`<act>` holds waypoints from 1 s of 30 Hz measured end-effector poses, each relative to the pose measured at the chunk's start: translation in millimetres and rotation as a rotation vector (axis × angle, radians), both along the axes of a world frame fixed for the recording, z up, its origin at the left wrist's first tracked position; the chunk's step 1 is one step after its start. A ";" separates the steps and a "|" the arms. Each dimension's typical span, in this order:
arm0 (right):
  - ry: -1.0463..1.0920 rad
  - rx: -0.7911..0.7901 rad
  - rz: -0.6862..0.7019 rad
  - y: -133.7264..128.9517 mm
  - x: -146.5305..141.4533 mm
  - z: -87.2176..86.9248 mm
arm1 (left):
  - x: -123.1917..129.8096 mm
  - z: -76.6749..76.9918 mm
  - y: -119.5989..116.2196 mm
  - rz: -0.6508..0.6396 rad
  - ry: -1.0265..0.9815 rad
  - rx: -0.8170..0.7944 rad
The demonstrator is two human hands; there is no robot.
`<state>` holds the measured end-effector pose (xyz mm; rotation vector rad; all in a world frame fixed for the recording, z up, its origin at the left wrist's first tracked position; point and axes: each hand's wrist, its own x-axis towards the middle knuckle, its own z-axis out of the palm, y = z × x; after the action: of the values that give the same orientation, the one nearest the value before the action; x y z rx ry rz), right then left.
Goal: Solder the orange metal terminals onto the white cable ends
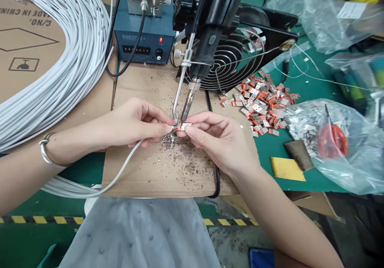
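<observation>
My left hand [147,122] pinches the end of a white cable [124,165], which curves down and left from its fingers. Between thumb and fingers, my right hand [214,138] grips a small orange and silver USB connector [184,126]. The cable end meets the connector's left side. Right above them is the tip of a soldering iron [189,100], with a thin metal feed tube [179,88] ending beside it. Whether the iron touches the connector is too small to tell.
Behind stand a blue solder feeder [144,38] and a round black fan [223,66]. Loose connectors [264,102] are piled at right, near a plastic bag [354,164] and a yellow sponge [288,169]. A large bundle of white cables [87,52] lies at left. Solder bits dot the cardboard [135,180].
</observation>
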<state>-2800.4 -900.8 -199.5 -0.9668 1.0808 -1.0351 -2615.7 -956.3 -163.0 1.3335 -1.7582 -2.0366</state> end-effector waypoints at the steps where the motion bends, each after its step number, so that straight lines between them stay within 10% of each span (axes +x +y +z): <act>1: 0.000 0.001 -0.001 0.0 0.0 0.2 | 0.2 -0.4 -0.2 -0.009 0.003 -0.009; 30: 0.183 0.020 -0.017 -0.4 2.9 3.8 | -1.5 0.5 3.0 0.005 -0.045 -0.013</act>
<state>-2797.5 -901.3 -195.7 -1.0531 1.2489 -0.9617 -2617.2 -953.4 -162.5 1.3890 -1.7819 -2.0045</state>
